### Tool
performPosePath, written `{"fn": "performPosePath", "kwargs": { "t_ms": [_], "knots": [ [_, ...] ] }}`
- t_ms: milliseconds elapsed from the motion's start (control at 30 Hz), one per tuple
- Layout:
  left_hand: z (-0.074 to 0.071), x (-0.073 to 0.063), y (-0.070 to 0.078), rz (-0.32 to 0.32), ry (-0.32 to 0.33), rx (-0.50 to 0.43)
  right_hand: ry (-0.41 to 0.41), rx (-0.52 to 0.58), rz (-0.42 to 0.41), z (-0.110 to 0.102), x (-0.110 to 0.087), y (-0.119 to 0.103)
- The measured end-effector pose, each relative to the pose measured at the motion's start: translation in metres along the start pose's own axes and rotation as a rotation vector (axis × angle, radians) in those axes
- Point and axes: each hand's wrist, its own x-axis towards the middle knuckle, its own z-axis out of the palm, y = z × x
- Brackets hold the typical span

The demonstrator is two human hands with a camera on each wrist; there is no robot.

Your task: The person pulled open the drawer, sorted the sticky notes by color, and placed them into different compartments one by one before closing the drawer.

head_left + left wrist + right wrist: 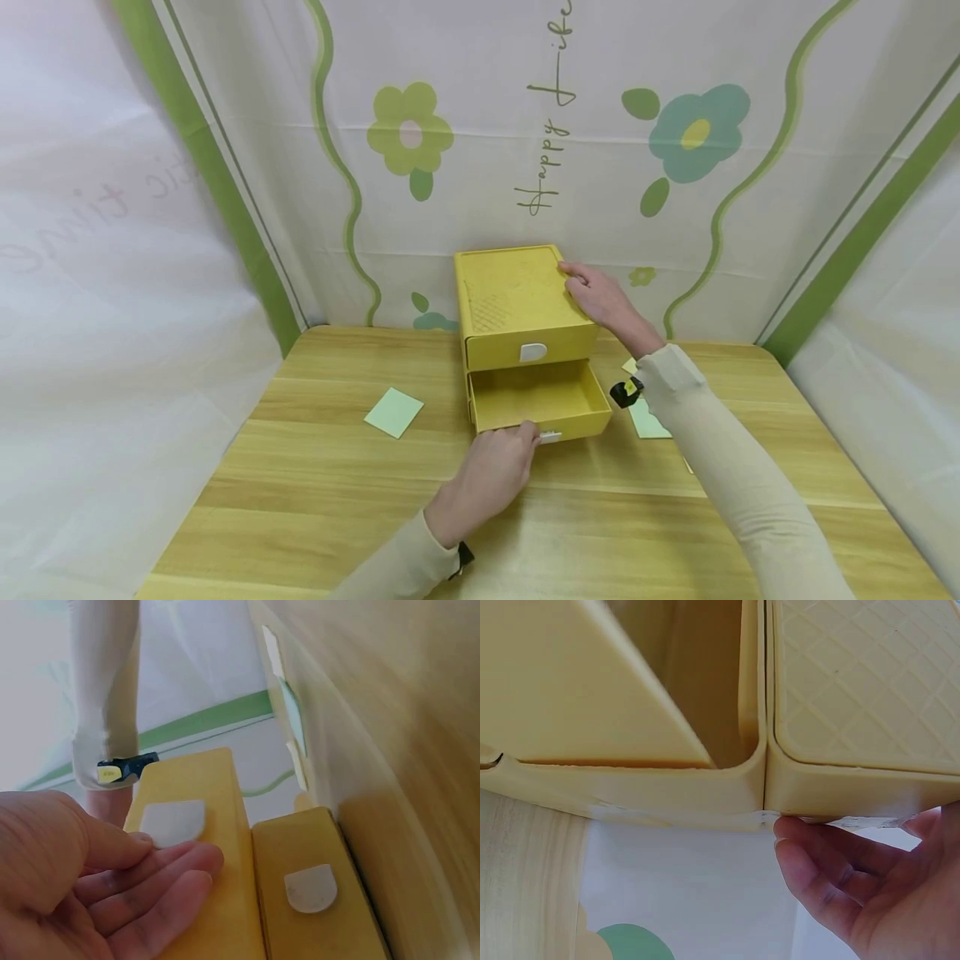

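A yellow drawer cabinet [517,283] stands against the back of the table. One drawer [536,396] under the top drawer is pulled out, its bare yellow bottom showing. My left hand [491,475] pinches its white pull tab [174,823] between thumb and fingers. Below it, in the left wrist view, a lower drawer [307,855] with its own white tab sits further back. The top drawer [495,350] is closed. My right hand [603,300] rests at the cabinet's right upper edge. In the right wrist view its fingertips [791,859] press against the cabinet's side.
A pale green paper note [393,412] lies left of the cabinet on the wooden table [337,500]. Another green note [648,419] and a yellow note [629,366] lie to the right, partly behind my right arm. A printed curtain [487,192] hangs close behind.
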Motion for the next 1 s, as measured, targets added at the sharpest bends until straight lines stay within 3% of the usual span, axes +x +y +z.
{"fn": "performPosePath", "kwargs": {
  "t_ms": [300, 533, 867, 1000],
  "knots": [
    [0.001, -0.005, 0.002, 0.026, 0.015, -0.014, 0.001, -0.001, -0.006, 0.001, 0.001, 0.002],
    [0.002, -0.009, 0.003, 0.078, 0.059, 0.051, 0.002, -0.004, -0.002, 0.001, 0.002, 0.003],
    [-0.003, -0.012, 0.009, 0.128, 0.032, 0.129, 0.003, -0.002, 0.001, 0.001, 0.001, 0.002],
    [-0.005, -0.011, 0.010, 0.119, 0.023, 0.120, 0.004, -0.004, 0.002, 0.001, 0.001, 0.002]
  ]
}}
